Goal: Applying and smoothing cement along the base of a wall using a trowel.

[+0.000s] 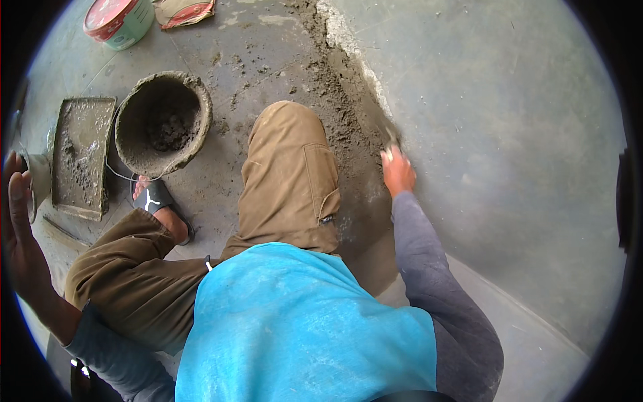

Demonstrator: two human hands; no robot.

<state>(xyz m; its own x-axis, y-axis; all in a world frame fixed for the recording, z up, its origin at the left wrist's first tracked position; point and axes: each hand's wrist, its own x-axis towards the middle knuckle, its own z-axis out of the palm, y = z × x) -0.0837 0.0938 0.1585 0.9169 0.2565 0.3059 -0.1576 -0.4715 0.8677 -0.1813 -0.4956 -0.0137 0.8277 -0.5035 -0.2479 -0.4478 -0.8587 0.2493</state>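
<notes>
My right hand [399,171] is closed around the handle of a small trowel [392,136], whose blade is blurred and partly hidden. It works low over the strip of wet mortar [345,110], where the mortar meets the smooth grey slab [495,120]. A rough pale edge [365,63] runs along that joint. Out at the far left rim, my left hand [25,244] is raised with its fingers stretched, holding nothing that I can see. Closest to it stands a light-coloured round container [40,175], partly hidden behind the fingers.
A mortar-crusted bucket [124,144] with a wire handle stands left of my knee. Beside it lies a shallow mortar-smeared tray [80,157]. Farther off are a green tub with a red lid [127,27] and a crumpled paper bag [184,11]. My sandalled foot [157,201] rests below the bucket.
</notes>
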